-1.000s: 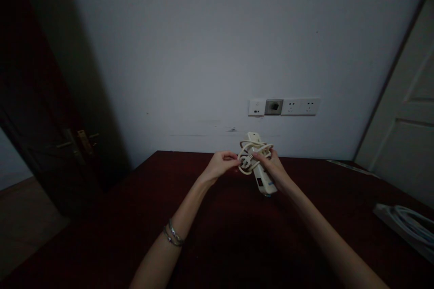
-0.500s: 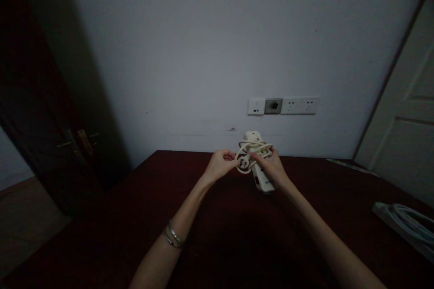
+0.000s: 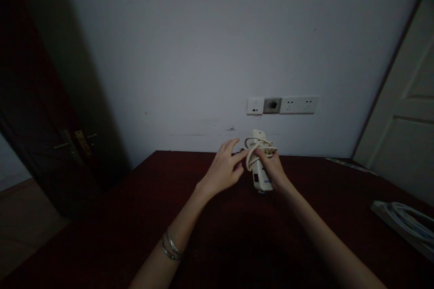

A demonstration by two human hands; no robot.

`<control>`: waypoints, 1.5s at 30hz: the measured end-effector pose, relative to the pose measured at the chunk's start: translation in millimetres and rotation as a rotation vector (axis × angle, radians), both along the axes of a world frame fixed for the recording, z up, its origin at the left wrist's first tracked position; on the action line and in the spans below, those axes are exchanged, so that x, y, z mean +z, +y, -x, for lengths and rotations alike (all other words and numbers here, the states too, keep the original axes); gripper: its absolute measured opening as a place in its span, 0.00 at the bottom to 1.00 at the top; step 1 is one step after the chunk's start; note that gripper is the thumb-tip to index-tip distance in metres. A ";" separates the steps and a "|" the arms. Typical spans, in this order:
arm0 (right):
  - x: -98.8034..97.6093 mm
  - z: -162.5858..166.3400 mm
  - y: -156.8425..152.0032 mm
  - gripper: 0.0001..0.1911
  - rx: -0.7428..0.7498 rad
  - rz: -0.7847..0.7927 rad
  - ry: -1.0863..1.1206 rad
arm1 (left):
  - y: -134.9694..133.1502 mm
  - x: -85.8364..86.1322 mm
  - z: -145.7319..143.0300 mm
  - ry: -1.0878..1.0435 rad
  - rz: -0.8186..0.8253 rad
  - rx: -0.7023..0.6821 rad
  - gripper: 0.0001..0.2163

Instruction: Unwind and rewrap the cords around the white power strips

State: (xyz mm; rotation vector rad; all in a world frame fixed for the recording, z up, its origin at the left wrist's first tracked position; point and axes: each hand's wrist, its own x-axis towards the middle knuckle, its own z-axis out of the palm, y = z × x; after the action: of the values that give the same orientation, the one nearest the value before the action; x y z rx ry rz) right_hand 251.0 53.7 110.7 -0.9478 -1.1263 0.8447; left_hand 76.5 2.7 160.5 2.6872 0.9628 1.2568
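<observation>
A: What changed over the last second?

B: Left hand (image 3: 222, 167). Half a second ago thumb and fingertips were pinched at the plug. Now the fingers are spread, thumb apart from index, with the index tip reaching the loops of cord (image 3: 252, 144). No closed grip seen there; light contact with the cord cannot be ruled out.

A: Right hand (image 3: 275, 169)?

B: Closed around the middle of the power strip (image 3: 258, 177), thumb pressing the cord against it. That hold is unchanged. The strip is tilted, its far end raised towards the wall, held above the dark red surface (image 3: 305, 235) and in front of the wall sockets (image 3: 298, 105).

A: And the plug?

B: Its pronged face was in plain view earlier; no longer. A small dark fragment (image 3: 240, 150) shows just beyond the left index. Might be the prongs; too dim to tell.

A: Meaning for the work?

B: My reading: the left hand is between grips, and the right carries the strip alone. Cord remains looped around the strip, so unwinding or rewrapping, whichever it is, looks unfinished. Risk noted: slack loops could slip off the near side.
</observation>
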 end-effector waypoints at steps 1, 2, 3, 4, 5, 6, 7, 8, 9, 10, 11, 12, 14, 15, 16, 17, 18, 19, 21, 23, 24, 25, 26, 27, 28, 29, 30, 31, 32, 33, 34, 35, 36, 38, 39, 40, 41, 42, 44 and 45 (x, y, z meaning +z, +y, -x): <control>4.3 2.8 -3.9 0.26 0.018 -0.003 0.020 | 3.9 -1.7 0.8 -0.023 0.009 -0.052 0.20; 8.5 5.8 -8.0 0.25 0.047 0.000 0.037 | 8.9 -4.4 1.1 -0.061 0.043 -0.103 0.20; 12.2 9.0 -11.9 0.24 0.076 0.004 0.054 | 14.3 -7.8 1.0 -0.113 0.086 -0.148 0.19; 15.6 12.0 -15.7 0.24 0.101 0.012 0.071 | 19.3 -11.4 0.5 -0.177 0.125 -0.180 0.17; 18.4 14.7 -19.2 0.24 0.118 0.025 0.091 | 23.7 -14.7 -0.1 -0.251 0.154 -0.196 0.15; 20.7 16.9 -22.4 0.24 0.135 0.042 0.113 | 27.0 -17.2 -0.4 -0.331 0.169 -0.199 0.12; 22.5 18.7 -25.3 0.24 0.154 0.059 0.137 | 29.3 -18.7 -0.2 -0.411 0.167 -0.195 0.10; 24.0 20.1 -28.0 0.24 0.179 0.084 0.158 | 30.8 -19.2 0.8 -0.481 0.152 -0.192 0.09; 25.1 21.2 -30.5 0.23 0.213 0.116 0.171 | 31.8 -18.7 2.6 -0.538 0.131 -0.191 0.07; 26.0 22.2 -32.8 0.23 0.257 0.152 0.178 | 32.7 -17.3 5.4 -0.584 0.111 -0.189 0.06; 26.5 23.3 -35.1 0.22 0.315 0.190 0.176 | 33.7 -15.3 9.0 -0.624 0.096 -0.187 0.06; 26.7 24.5 -37.2 0.23 0.385 0.228 0.168 | 34.7 -13.0 13.2 -0.662 0.092 -0.184 0.05; 25.8 27.8 -40.6 0.25 0.519 0.280 0.156 | 36.8 -7.8 22.3 -0.742 0.114 -0.172 0.06; 24.6 29.7 -41.7 0.25 0.570 0.290 0.160 | 37.1 -5.2 26.4 -0.783 0.129 -0.163 0.07; 22.9 31.6 -42.1 0.25 0.605 0.299 0.169 | 36.4 -2.6 29.8 -0.821 0.138 -0.154 0.07; 20.7 33.5 -41.7 0.24 0.619 0.309 0.182 | 34.6 0.0 32.1 -0.851 0.140 -0.143 0.09; 18.1 35.1 -40.5 0.23 0.609 0.318 0.198 | 31.3 2.5 33.2 -0.871 0.138 -0.132 0.11; 15.2 36.4 -38.6 0.23 0.584 0.326 0.211 | 26.8 4.9 32.9 -0.877 0.135 -0.123 0.15; 9.4 37.6 -33.4 0.21 0.494 0.303 0.218 | 15.6 8.8 28.7 -0.844 0.134 -0.113 0.22; 4.5 36.8 -27.7 0.21 0.372 0.232 0.193 | 5.9 10.6 21.7 -0.753 0.147 -0.106 0.25; 2.6 35.7 -25.2 0.21 0.321 0.206 0.178 | 3.3 10.4 18.3 -0.705 0.157 -0.106 0.26; 1.3 34.1 -23.0 0.21 0.291 0.196 0.169 | 2.9 9.4 15.5 -0.667 0.172 -0.107 0.27; 0.5 31.9 -21.3 0.21 0.287 0.200 0.168 | 4.7 7.7 13.8 -0.647 0.187 -0.104 0.27; 0.1 29.3 -19.9 0.20 0.308 0.209 0.178 | 8.8 5.4 13.3 -0.644 0.202 -0.093 0.27; 0.2 26.3 -18.9 0.19 0.350 0.218 0.194 | 14.6 2.7 14.2 -0.655 0.220 -0.079 0.25; 0.7 23.0 -18.4 0.18 0.404 0.221 0.210 | 21.5 -0.1 16.3 -0.670 0.244 -0.065 0.22; 1.5 19.6 -18.2 0.16 0.457 0.220 0.225 | 29.0 -2.9 19.4 -0.690 0.272 -0.055 0.19; 2.7 16.6 -18.4 0.14 0.504 0.218 0.242 | 36.3 -5.4 23.1 -0.714 0.304 -0.051 0.16; 4.2 14.0 -19.0 0.14 0.545 0.217 0.267 | 42.9 -7.7 27.0 -0.745 0.340 -0.052 0.14; 5.9 12.2 -19.9 0.15 0.584 0.224 0.309 | 48.7 -9.7 30.4 -0.781 0.378 -0.058 0.12; 7.5 11.5 -21.1 0.15 0.627 0.241 0.366 | 53.4 -11.7 33.1 -0.824 0.412 -0.062 0.12; 8.9 11.7 -22.4 0.15 0.665 0.268 0.433 | 57.1 -13.8 34.8 -0.869 0.444 -0.064 0.11; 9.9 12.9 -23.6 0.15 0.698 0.305 0.500 | 60.0 -16.1 35.1 -0.909 0.477 -0.064 0.11; 9.9 16.9 -25.2 0.17 0.743 0.398 0.598 | 64.1 -21.8 32.3 -0.989 0.549 -0.075 0.11; 8.9 18.9 -25.3 0.18 0.749 0.437 0.624 | 65.5 -25.1 29.6 -1.037 0.595 -0.095 0.11; 7.5 20.3 -24.8 0.19 0.746 0.465 0.639 | 66.7 -28.5 26.5 -1.088 0.650 -0.128 0.11; 5.8 20.8 -23.8 0.20 0.743 0.488 0.645 | 67.6 -31.7 23.4 -1.135 0.711 -0.172 0.12; 4.2 20.4 -22.5 0.22 0.742 0.508 0.643 | 68.1 -34.5 20.5 -1.172 0.771 -0.220 0.12; 2.3 17.2 -19.7 0.24 0.755 0.551 0.614 | 68.5 -38.6 15.9 -1.208 0.857 -0.305 0.13; 2.2 15.3 -18.7 0.23 0.766 0.572 0.592 | 68.3 -39.7 14.1 -1.222 0.869 -0.327 0.13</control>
State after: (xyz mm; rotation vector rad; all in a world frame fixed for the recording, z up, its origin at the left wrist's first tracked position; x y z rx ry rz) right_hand 235.7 35.0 112.9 -0.6132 -0.7089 1.9999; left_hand 62.3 71.0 120.8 1.0259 0.5780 1.5056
